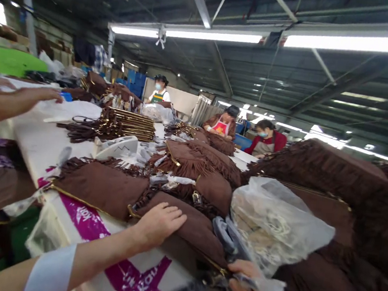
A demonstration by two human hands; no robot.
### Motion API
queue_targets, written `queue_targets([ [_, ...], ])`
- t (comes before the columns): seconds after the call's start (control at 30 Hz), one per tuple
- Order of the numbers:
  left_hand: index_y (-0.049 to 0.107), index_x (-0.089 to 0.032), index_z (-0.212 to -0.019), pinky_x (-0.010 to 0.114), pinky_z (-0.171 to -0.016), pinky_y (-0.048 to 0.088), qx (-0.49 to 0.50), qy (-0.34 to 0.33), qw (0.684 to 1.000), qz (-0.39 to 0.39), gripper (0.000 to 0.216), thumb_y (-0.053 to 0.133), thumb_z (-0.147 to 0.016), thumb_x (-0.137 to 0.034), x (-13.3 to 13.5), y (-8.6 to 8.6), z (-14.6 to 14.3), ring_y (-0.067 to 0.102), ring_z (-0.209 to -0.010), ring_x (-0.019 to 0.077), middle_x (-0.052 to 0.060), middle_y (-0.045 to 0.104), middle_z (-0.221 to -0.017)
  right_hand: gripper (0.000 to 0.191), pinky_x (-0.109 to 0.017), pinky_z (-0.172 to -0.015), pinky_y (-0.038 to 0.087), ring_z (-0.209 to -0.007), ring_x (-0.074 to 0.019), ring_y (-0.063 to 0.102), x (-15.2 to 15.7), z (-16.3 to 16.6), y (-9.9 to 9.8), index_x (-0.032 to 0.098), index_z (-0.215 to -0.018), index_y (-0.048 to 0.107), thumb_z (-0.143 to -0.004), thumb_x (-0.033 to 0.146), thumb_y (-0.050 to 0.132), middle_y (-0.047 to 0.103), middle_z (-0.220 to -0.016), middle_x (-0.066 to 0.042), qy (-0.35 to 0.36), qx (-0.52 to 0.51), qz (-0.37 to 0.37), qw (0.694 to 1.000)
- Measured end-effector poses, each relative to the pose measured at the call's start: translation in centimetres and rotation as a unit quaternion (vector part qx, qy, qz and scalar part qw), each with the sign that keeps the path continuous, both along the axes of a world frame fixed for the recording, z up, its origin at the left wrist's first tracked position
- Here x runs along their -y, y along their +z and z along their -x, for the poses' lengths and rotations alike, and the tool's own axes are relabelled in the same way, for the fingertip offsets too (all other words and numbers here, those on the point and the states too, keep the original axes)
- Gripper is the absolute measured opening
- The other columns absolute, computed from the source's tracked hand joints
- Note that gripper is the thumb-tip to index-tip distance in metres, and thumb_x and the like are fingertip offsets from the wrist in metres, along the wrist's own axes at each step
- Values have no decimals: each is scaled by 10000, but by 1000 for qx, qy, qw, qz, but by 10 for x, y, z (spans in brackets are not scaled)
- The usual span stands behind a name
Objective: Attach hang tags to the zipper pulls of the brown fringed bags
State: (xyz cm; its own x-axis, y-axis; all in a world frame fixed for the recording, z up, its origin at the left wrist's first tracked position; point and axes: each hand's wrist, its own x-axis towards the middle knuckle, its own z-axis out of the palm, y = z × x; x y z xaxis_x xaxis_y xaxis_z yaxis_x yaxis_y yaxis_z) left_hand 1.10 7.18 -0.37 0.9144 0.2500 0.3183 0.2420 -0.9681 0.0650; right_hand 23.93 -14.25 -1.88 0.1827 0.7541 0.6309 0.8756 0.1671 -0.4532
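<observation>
My left hand lies flat on a brown fabric bag, its fingers stretched out over the upper side. A gold zipper runs along the bag's near edge. At the bag's right end, my right hand has thumb and fingers closed around clear plastic wrap by the zipper's end. What the wrap covers is blurred. Just left of this bag lies another brown bag with a gold zipper and fringe. Further brown fringed bags are piled behind.
A clear plastic bag of pale cords stands at the right, before a high pile of brown bags. Brown straps with gold bars and a white tape dispenser lie at left. Another person's hands reach in there; several co-workers sit beyond.
</observation>
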Motion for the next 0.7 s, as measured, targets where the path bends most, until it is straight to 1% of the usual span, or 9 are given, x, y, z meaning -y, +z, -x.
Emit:
queue_targets([
  [0.03,528,-163,-1315,461,-1032,427,6,-11,1000,-4,486,502,-845,-45,-4,-1,3,571,-1214,280,152,618,-1302,171,-261,-736,615,-873,-229,732,5,3,6,276,-981,750,-863,337,642,754,-976,-49,32,-2,41,999],
  [0.1,524,-182,-1341,443,-1040,431,13,-27,999,-12,521,479,-845,-27,-11,-5,12,565,-1233,267,140,605,-1336,319,-237,-744,603,-916,-204,726,17,4,10,287,-1190,678,-881,246,610,714,-1138,-72,87,-6,116,989],
  [0.17,522,-207,-1358,428,-1057,424,8,-39,999,-18,546,459,-850,-17,-16,-9,24,563,-1241,246,121,597,-1355,378,-207,-734,591,-900,-172,725,28,-2,8,284,-1272,618,-913,186,549,696,-1175,-82,95,-5,132,987],
  [0.27,530,-231,-1362,407,-1088,400,-7,-48,998,-31,558,425,-865,-2,-22,-19,37,548,-1265,220,95,583,-1379,244,-210,-766,582,-899,-175,725,43,-12,5,256,-1135,668,-952,205,514,737,-1036,-68,43,19,93,995],
  [0.37,533,-236,-1371,394,-1101,390,-12,-47,998,-47,608,402,-837,24,-25,-29,41,533,-1284,215,74,570,-1394,157,-197,-744,575,-846,-172,726,53,-21,17,250,-1028,681,-965,253,538,748,-922,-40,-16,50,83,995],
  [0.47,517,-256,-1395,367,-1087,411,16,-45,997,-60,730,382,-749,54,-29,-39,42,553,-1265,209,45,560,-1403,148,-181,-731,558,-825,-154,708,53,-32,48,241,-1010,665,-979,260,522,725,-903,-29,-66,93,48,992],
  [0.57,433,-311,-1456,318,-1079,423,47,-53,996,-57,862,377,-680,59,-35,-48,45,553,-1266,193,-3,514,-1441,193,-232,-836,540,-950,-178,683,37,-51,91,215,-1049,657,-995,278,482,704,-1028,-71,-136,159,-10,978],
  [0.63,345,-349,-1496,293,-1087,417,58,-66,995,-50,923,399,-661,41,-41,-58,47,538,-1281,184,-35,477,-1466,247,-289,-945,501,-1072,-201,640,16,-69,120,192,-1072,652,-1012,263,423,674,-1140,-100,-193,193,10,962],
  [0.7,304,-370,-1507,279,-1099,403,75,-69,994,-42,941,426,-657,15,-47,-71,46,532,-1285,177,-57,471,-1469,275,-334,-1027,449,-1179,-214,582,-11,-90,145,183,-1100,641,-1014,202,381,633,-1243,-109,-240,211,68,945],
])
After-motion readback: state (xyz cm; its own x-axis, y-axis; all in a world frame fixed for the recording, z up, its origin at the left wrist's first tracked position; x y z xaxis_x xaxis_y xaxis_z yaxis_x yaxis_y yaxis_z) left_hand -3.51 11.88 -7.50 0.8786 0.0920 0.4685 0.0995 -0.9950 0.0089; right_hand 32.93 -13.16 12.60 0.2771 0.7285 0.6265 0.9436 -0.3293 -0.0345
